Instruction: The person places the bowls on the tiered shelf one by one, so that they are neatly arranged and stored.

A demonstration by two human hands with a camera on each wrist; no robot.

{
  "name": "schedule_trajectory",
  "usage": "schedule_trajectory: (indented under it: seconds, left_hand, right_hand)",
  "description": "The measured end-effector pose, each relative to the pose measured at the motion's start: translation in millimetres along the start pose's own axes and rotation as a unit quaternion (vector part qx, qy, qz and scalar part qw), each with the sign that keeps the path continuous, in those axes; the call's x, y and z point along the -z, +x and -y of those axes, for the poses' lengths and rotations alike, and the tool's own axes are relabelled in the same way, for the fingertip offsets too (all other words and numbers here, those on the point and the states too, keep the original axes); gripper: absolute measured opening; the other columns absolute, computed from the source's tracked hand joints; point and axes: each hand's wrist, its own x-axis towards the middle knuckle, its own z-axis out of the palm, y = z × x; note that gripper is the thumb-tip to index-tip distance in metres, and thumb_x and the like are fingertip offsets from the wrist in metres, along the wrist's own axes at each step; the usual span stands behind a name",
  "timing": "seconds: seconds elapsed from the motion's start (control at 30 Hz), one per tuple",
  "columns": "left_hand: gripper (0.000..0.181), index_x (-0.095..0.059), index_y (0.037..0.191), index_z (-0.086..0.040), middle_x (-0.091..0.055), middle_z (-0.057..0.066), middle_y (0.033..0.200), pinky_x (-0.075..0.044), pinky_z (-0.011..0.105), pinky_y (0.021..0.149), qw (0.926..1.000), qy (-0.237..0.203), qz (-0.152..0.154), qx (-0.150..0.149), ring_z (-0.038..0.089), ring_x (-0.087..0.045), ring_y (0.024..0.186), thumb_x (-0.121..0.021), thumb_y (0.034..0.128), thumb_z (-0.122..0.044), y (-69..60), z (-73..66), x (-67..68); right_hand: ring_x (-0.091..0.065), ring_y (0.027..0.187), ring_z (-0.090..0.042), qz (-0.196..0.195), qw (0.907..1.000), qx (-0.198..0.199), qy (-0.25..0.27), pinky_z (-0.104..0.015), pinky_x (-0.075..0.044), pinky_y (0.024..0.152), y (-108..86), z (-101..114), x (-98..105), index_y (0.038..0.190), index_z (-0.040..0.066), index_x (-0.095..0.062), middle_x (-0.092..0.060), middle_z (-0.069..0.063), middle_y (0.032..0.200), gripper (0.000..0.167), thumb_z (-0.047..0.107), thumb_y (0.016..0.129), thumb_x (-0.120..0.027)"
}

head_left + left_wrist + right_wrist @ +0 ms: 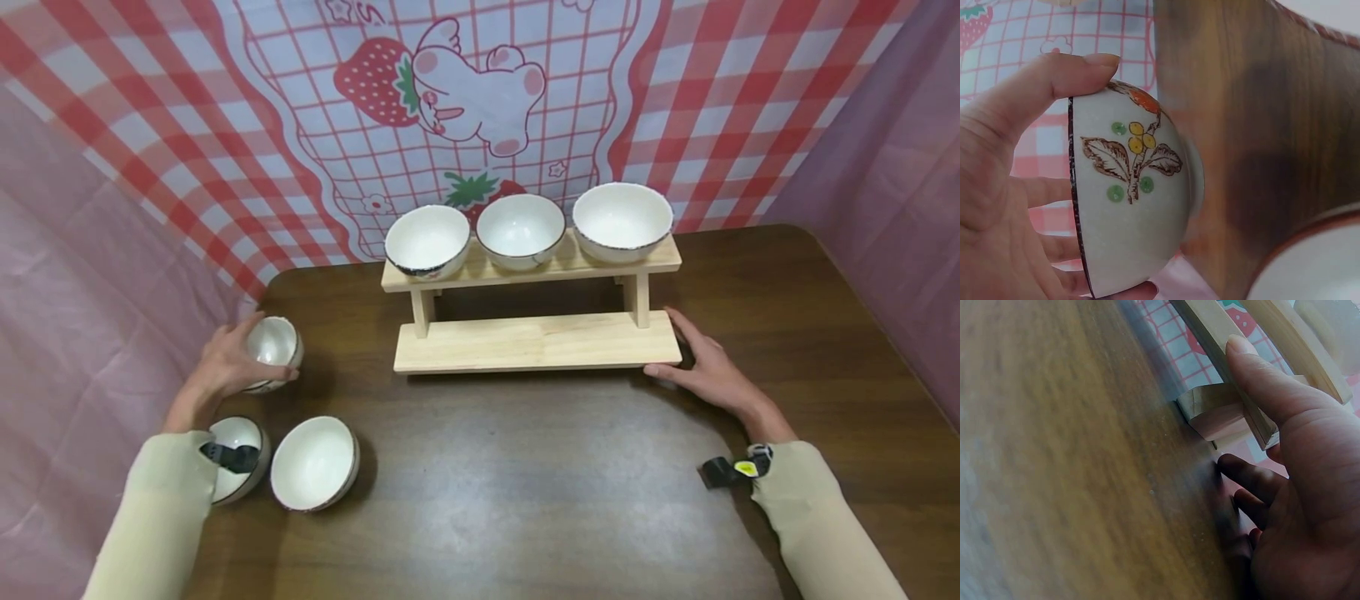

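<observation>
My left hand [228, 358] holds a white bowl [273, 340] at the table's left side, thumb and fingers spread across its rim. In the left wrist view that bowl [1138, 187] shows a dark rim and painted leaves, yellow berries and green dots. A two-tier wooden rack [536, 343] stands at the back, with three white bowls in a row on its upper board. At the right end of the lower board, my right hand [708, 371] grips the wood, thumb along the front edge. The right wrist view shows this thumb [1266, 375] against the board.
Below the left hand stand two more white bowls, one [238, 458] partly hidden by the wrist strap, the other [315, 463] beside it. A red-checked cloth [480, 100] hangs behind the brown table [510, 475]. Pink cloth [862, 208] borders the sides.
</observation>
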Motion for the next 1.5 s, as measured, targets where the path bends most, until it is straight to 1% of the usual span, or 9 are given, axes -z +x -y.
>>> schedule_trajectory:
  seconds: [0.2,0.37,0.5,0.77,0.9,1.07,1.17,1.33,1.5]
  left_hand:
    - [0.109,-0.027,0.155,-0.003,-0.034,0.041,0.141,-0.046,0.066,0.088,0.9993,0.018,-0.004,-0.031,0.054,-0.039,0.119,-0.085,0.0720,-0.044,-4.3,-12.6,3.7]
    - [0.114,-0.022,0.157,-0.005,-0.029,0.040,0.146,-0.046,0.066,0.089,0.9994,0.015,0.009,-0.029,0.054,-0.037,0.122,-0.084,0.0716,-0.046,-8.1,-25.3,7.3]
    - [0.113,-0.024,0.157,-0.005,-0.030,0.040,0.145,-0.047,0.065,0.088,0.9992,0.016,0.011,-0.036,0.051,-0.039,0.120,-0.085,0.0711,-0.046,-11.6,-34.7,9.7]
    - [0.110,-0.032,0.154,-0.006,-0.038,0.036,0.138,-0.049,0.063,0.086,0.9969,0.017,-0.002,-0.077,0.048,-0.046,0.114,-0.089,0.0670,-0.043,-21.2,-57.2,13.1]
    - [0.110,-0.033,0.154,-0.005,-0.038,0.036,0.139,-0.049,0.060,0.086,0.9959,0.014,-0.002,-0.090,0.046,-0.044,0.115,-0.089,0.0664,-0.041,-24.3,-68.4,12.4]
    - [0.110,-0.034,0.154,-0.006,-0.040,0.034,0.140,-0.049,0.059,0.087,0.9942,0.008,-0.011,-0.107,0.043,-0.044,0.117,-0.090,0.0647,-0.041,-28.7,-78.3,11.7]
    - [0.110,-0.035,0.154,-0.008,-0.042,0.032,0.140,-0.048,0.058,0.088,0.9936,0.013,-0.013,-0.112,0.042,-0.044,0.117,-0.090,0.0641,-0.041,-30.7,-83.6,12.1]
    - [0.111,-0.034,0.155,-0.011,-0.041,0.030,0.142,-0.048,0.058,0.088,0.9945,0.013,0.003,-0.104,0.043,-0.043,0.119,-0.089,0.0648,-0.043,-32.3,-93.7,12.0]
    - [0.112,-0.033,0.156,-0.013,-0.041,0.029,0.143,-0.048,0.057,0.087,0.9943,0.014,0.010,-0.105,0.043,-0.043,0.119,-0.089,0.0650,-0.045,-33.5,-102.9,12.7]
  right_hand:
    - [-0.023,0.148,-0.051,0.000,1.0000,0.000,0.001,-0.071,-0.021,0.114,-0.4,0,0,0.162,0.014,-0.010,-0.024,-0.028,0.163,0.104,0.030,0.086,-0.079]
    - [-0.023,0.148,-0.051,0.000,1.0000,-0.001,0.001,-0.071,-0.021,0.114,-0.4,0,0,0.162,0.015,-0.010,-0.024,-0.028,0.163,0.104,0.030,0.086,-0.079]
    - [-0.023,0.148,-0.051,0.001,1.0000,-0.001,0.002,-0.071,-0.021,0.114,-0.3,1,0,0.162,0.014,-0.010,-0.024,-0.028,0.163,0.104,0.030,0.087,-0.079]
    - [-0.023,0.148,-0.051,-0.002,1.0000,0.002,0.006,-0.071,-0.020,0.115,-0.7,1,1,0.162,0.013,-0.010,-0.024,-0.029,0.162,0.104,0.029,0.086,-0.079]
    - [-0.023,0.148,-0.051,-0.003,1.0000,0.007,0.005,-0.071,-0.021,0.115,-0.1,0,0,0.162,0.013,-0.011,-0.025,-0.028,0.162,0.104,0.029,0.086,-0.079]
    - [-0.026,0.146,-0.050,-0.006,0.9999,0.014,0.003,-0.069,-0.023,0.114,0.7,-1,-1,0.162,0.013,-0.012,-0.028,-0.028,0.161,0.103,0.028,0.086,-0.080]
    - [-0.027,0.146,-0.050,-0.007,0.9999,0.014,0.004,-0.069,-0.023,0.114,0.7,-1,-2,0.162,0.013,-0.012,-0.028,-0.028,0.161,0.102,0.028,0.086,-0.079]
    - [-0.025,0.147,-0.051,-0.007,0.9999,0.011,0.000,-0.071,-0.022,0.114,0.4,0,-1,0.162,0.012,-0.012,-0.026,-0.029,0.162,0.103,0.029,0.086,-0.079]
    - [-0.024,0.147,-0.052,-0.003,1.0000,0.005,-0.002,-0.071,-0.021,0.114,-0.1,0,0,0.162,0.012,-0.011,-0.024,-0.029,0.162,0.103,0.030,0.086,-0.079]
